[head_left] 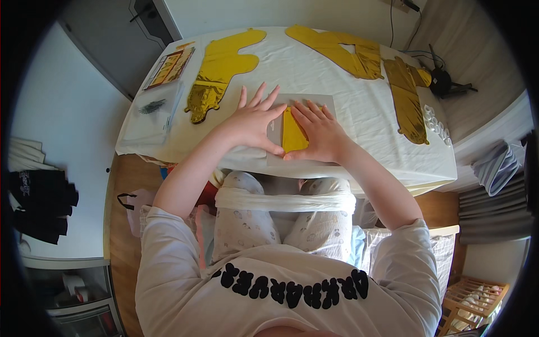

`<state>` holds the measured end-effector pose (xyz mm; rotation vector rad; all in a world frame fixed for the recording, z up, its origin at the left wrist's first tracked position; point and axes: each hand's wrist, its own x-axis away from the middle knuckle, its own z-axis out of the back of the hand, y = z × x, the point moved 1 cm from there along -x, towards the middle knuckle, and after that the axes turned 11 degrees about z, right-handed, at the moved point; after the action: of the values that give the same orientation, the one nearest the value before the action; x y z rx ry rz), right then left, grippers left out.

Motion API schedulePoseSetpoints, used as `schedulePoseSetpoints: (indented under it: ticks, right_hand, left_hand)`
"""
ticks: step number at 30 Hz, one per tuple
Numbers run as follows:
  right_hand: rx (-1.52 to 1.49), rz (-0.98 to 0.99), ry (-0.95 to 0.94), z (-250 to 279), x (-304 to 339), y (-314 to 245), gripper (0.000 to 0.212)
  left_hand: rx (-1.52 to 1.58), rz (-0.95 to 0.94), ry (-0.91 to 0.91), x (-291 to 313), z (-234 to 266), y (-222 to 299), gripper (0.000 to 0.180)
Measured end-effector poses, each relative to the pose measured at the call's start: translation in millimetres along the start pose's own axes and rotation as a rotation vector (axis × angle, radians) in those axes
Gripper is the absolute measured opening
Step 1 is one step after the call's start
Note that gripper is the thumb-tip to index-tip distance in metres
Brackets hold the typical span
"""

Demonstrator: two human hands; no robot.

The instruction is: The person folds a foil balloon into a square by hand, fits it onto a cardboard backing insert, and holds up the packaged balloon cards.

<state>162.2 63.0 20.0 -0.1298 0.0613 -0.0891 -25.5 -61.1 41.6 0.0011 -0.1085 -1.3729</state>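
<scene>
Behind the white cloth-covered table (404,162) is a grey panelled door (106,42), with a pale striped cloth (497,168) to the table's right.

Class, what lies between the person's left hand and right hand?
In the head view, a yellow foil piece lies on a grey sheet between the left hand and right hand.

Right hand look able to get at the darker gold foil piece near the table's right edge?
Probably yes: between the right hand and the darker gold foil piece only white tablecloth shows, though it must first leave the yellow foil.
</scene>
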Motion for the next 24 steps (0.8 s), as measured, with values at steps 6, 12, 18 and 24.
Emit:
schedulePoseSetpoints:
  ticks: [6, 12, 18, 24]
  right_hand:
    - [0.009, 0.038, 0.043, -2.9, -0.9, 7.1, 0.129]
    - [-0.001, 0.032, 0.038, 0.2, -1.1, 7.6, 0.128]
    - [-0.034, 0.053, 0.064, -2.9, -5.2, 6.0, 0.127]
    - [-0.017, 0.007, 0.048, 3.3, 0.5, 3.6, 0.122]
  left_hand:
    - [-0.011, -0.051, 0.011, -7.4, 1.5, -1.1, 0.126]
    - [0.018, -0.016, 0.034, -1.6, -2.6, -3.1, 0.127]
    - [0.161, 0.029, 0.260, 20.7, -17.4, -31.6, 0.097]
    - [0.201, 0.499, 0.621, 86.6, 8.2, -178.0, 0.044]
